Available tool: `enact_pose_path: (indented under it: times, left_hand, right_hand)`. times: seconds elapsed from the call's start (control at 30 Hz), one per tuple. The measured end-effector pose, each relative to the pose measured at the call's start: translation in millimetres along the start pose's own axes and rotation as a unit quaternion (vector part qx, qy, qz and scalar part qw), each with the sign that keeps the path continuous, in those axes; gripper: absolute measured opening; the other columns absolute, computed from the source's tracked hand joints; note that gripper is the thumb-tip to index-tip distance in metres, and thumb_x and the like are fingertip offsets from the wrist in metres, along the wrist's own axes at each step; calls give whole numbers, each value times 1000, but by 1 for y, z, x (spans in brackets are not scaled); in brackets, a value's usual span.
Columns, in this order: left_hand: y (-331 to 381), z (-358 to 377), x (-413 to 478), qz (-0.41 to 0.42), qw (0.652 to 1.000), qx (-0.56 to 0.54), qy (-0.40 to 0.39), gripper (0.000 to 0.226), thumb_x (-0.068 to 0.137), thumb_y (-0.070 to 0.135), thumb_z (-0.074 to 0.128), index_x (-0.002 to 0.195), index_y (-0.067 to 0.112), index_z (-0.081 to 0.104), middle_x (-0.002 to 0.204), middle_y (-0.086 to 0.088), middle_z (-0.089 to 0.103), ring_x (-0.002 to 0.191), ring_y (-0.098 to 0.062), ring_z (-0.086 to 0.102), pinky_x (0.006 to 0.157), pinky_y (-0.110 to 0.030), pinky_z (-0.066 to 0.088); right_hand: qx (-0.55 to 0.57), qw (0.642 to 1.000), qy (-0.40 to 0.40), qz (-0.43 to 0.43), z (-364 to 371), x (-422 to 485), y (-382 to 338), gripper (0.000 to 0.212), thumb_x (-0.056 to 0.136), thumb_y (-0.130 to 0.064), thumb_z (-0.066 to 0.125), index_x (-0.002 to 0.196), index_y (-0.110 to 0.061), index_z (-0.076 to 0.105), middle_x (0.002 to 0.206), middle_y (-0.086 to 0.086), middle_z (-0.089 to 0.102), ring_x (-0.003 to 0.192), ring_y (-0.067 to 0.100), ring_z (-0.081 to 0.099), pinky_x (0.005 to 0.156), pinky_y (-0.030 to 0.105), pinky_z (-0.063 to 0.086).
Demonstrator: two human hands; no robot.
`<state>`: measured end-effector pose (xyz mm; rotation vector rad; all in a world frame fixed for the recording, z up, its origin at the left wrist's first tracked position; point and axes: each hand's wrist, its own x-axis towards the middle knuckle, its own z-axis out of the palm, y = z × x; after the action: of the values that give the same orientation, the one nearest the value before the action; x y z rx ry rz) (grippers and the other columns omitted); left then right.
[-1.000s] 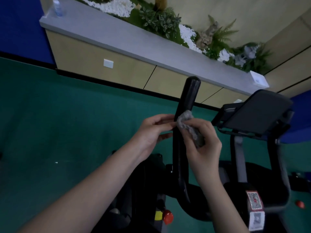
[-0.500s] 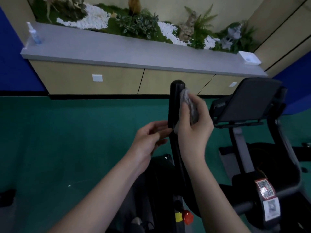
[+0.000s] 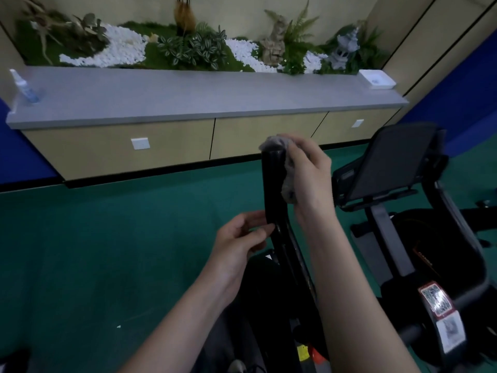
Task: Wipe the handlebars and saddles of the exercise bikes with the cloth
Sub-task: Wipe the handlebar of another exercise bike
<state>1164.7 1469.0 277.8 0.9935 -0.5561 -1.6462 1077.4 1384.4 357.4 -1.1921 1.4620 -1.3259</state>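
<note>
A black upright handlebar of the exercise bike rises in the middle of the view. My right hand holds a crumpled grey cloth against the bar's right side, with the cloth draped over the bar's top end. My left hand sits lower on the left side of the bar, fingers curled, thumb and fingertips touching the bar. The bike's dark console screen stands to the right. No saddle is visible.
A grey counter with beige cabinet fronts runs along the back, holding a spray bottle at the left and a white tray at the right. Plants and white pebbles lie behind it. Green floor spreads to the left.
My right hand has slid the cloth up the handlebar from its middle to its top end. My left hand stayed low on the bar. The head view tilted up.
</note>
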Motion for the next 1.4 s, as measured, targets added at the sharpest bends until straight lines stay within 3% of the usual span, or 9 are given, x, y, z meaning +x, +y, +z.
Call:
enact_pose_path:
  times: [0.17, 0.27, 0.47, 0.63, 0.73, 0.83, 1.03, 1.17, 1.4]
  left_hand:
    - [-1, 2, -1, 20, 1000, -16, -15, 28, 69, 15, 69, 97, 12, 69, 93, 2, 73, 83, -7, 67, 66, -16, 48]
    - [-3, 3, 0, 24, 999, -40, -19, 27, 68, 14, 69, 95, 11, 69, 92, 0, 73, 80, -9, 68, 64, -15, 49]
    - [5, -4, 4, 16, 999, 29, -25, 24, 82, -3, 62, 91, 18, 69, 88, 6, 73, 84, -5, 66, 70, -16, 48]
    - [31, -5, 9, 63, 988, 138, 2, 22, 85, 17, 66, 107, 16, 66, 92, 3, 69, 85, -7, 64, 74, -18, 50]
    - [50, 0, 20, 130, 970, 206, 27, 27, 86, 22, 67, 113, 19, 61, 95, 4, 67, 92, -9, 65, 84, -20, 50]
    - [59, 14, 27, 142, 965, 222, -2, 22, 87, 16, 67, 108, 18, 62, 91, -2, 67, 82, -1, 63, 80, -17, 49]
    - [56, 15, 35, 138, 968, 207, -28, 20, 87, 13, 67, 106, 14, 65, 97, -10, 66, 80, 3, 63, 71, -8, 47]
    - [54, 15, 35, 139, 970, 197, -23, 23, 87, 13, 67, 109, 8, 65, 91, -7, 66, 77, 3, 62, 71, -9, 48]
    - [53, 13, 37, 127, 972, 196, -32, 28, 87, 17, 68, 113, 6, 64, 91, -4, 67, 80, 0, 64, 73, -15, 52]
  right_hand:
    - [66, 994, -77, 50, -9, 1, 5, 18, 95, -10, 48, 93, -8, 66, 85, 5, 64, 76, 13, 58, 68, 26, 42]
    - [61, 993, -76, 69, -15, -11, 14, 19, 96, -11, 47, 95, -8, 66, 89, 13, 66, 79, 15, 58, 70, 28, 43]
    - [-100, 994, -43, 25, -25, -38, 21, 16, 96, -24, 49, 102, -24, 64, 89, -10, 68, 91, 10, 64, 82, 31, 50]
    - [-234, 970, -46, -52, -47, -69, 21, 16, 93, -14, 56, 102, -20, 68, 80, -19, 69, 78, -10, 63, 63, 4, 43]
    - [-268, 962, -20, -59, -56, -80, 23, 15, 90, -14, 60, 99, -22, 68, 68, -23, 66, 70, -8, 63, 59, 3, 39]
    - [-275, 958, 32, -79, -49, -82, 24, 9, 89, -18, 63, 96, -21, 60, 61, -17, 60, 64, 2, 61, 53, 8, 40]
    - [-248, 961, 35, -115, -58, -106, 34, 10, 84, -15, 68, 94, -15, 71, 93, -6, 63, 89, 0, 59, 77, 8, 41]
    - [-245, 959, 44, -136, -49, -96, 32, 11, 83, -8, 71, 93, -7, 72, 94, 0, 60, 88, 1, 57, 79, 12, 43]
    - [-252, 957, -70, -130, -69, -114, 27, 10, 80, -16, 70, 89, -13, 73, 94, -3, 61, 92, 9, 60, 79, 17, 44]
